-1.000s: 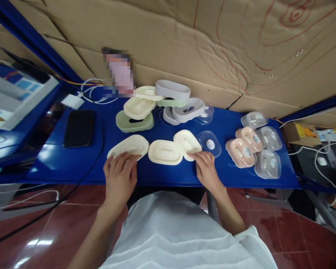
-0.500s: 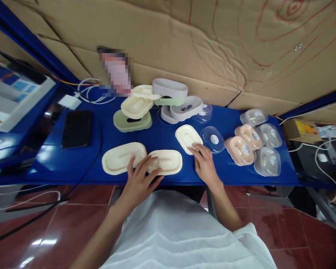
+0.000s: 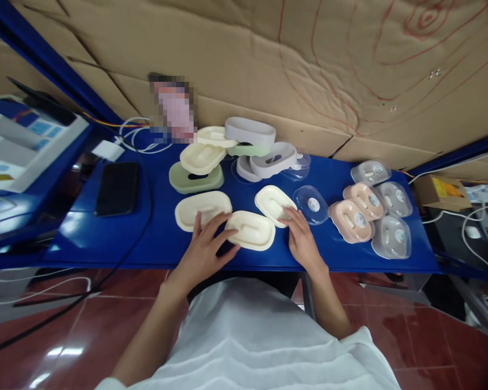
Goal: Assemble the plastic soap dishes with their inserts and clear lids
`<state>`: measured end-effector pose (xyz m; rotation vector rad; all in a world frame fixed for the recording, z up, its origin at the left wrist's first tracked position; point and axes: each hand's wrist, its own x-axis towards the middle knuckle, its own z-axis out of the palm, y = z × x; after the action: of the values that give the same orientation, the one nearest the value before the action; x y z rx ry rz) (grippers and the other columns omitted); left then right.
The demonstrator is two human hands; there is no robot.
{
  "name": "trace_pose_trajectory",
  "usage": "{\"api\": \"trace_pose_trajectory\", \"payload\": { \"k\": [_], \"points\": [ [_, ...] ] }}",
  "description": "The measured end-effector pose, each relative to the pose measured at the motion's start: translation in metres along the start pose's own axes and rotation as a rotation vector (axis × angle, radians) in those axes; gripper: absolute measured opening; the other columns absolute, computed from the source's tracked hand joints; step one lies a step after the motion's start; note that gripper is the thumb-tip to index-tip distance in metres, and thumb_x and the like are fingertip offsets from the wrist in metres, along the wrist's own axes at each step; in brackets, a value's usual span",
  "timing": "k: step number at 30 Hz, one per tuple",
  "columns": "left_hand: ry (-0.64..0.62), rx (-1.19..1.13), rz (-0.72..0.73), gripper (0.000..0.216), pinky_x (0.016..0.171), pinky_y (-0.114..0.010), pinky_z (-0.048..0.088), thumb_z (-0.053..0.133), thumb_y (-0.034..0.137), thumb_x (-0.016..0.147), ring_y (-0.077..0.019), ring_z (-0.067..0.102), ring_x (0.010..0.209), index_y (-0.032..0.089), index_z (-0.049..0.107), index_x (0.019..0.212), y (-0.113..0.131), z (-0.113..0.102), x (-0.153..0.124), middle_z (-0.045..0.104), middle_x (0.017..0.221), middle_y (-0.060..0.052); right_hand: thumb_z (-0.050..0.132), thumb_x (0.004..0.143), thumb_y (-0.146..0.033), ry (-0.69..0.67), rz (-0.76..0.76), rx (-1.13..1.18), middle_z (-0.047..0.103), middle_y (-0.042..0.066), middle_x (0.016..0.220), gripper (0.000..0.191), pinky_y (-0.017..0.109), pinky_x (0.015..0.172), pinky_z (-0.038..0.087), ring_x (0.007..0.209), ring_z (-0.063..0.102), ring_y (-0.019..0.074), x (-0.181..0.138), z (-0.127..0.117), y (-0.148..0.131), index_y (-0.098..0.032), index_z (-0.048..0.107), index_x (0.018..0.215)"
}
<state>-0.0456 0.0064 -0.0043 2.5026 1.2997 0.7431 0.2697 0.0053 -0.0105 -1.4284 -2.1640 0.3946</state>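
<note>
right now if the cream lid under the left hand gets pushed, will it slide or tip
The cream lid lies flat and low on the glossy blue table, so it would probably slide, not tip. It looks like thin moulded plastic, likely light and fairly stiff. The left hand rests on it.

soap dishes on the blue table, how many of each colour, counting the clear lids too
cream: 5
green: 2
grey: 3
pink: 2
clear: 6
total: 18, though the back pile overlaps, so those counts are approximate

Three cream lids [image 3: 250, 229] lay on the blue table [image 3: 146, 244]; pink trays [image 3: 352, 220] and a sage-green base [image 3: 195, 179] lay farther off.
</note>
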Motion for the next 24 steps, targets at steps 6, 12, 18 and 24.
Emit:
{"api": "trace_pose_trajectory", "payload": {
  "k": [6,12,18,24],
  "points": [
    [0.258,0.120,-0.179,0.031,0.125,-0.055,0.040,0.054,0.023,0.103,-0.0308,0.061,0.138,0.025,0.068,0.131,-0.053,-0.024,0.027,0.068,0.143,-0.011,0.047,0.111,-0.025,0.059,0.018,-0.067,0.053,0.011,0.164,0.040,0.061,0.132,0.033,0.160,0.040,0.0269,-0.008,0.001,-0.016,-0.026,0.059,0.149],
    [0.109,0.251,-0.320,0.031,0.112,-0.052,0.050,0.048,0.027,0.104,-0.0341,0.059,0.136,0.025,0.072,0.123,-0.101,-0.041,0.051,0.073,0.133,-0.011,0.046,0.114,-0.032,0.031,0.019,-0.050,0.062,0.009,0.156,0.042,0.054,0.134,0.031,0.156,0.046,0.0249,-0.005,0.011,-0.029,-0.024,0.056,0.153],
    [0.130,0.129,-0.217,0.036,0.110,-0.045,0.055,0.043,0.038,0.112,-0.0273,0.065,0.125,0.019,0.069,0.127,-0.092,-0.043,0.049,0.071,0.125,-0.008,0.050,0.112,-0.038,-0.002,0.040,-0.121,0.054,0.009,0.164,0.045,0.062,0.135,0.020,0.159,0.042,0.0292,-0.002,0.017,-0.037,-0.027,0.055,0.156],
    [0.183,-0.007,-0.055,0.025,0.115,-0.043,0.054,0.051,0.031,0.111,-0.0253,0.067,0.128,0.022,0.068,0.128,-0.050,-0.030,0.039,0.071,0.130,-0.010,0.049,0.113,-0.034,-0.047,-0.010,-0.014,0.057,0.009,0.161,0.048,0.059,0.137,0.022,0.156,0.046,0.0250,0.007,0.018,-0.043,-0.026,0.047,0.160]
  ]
}}
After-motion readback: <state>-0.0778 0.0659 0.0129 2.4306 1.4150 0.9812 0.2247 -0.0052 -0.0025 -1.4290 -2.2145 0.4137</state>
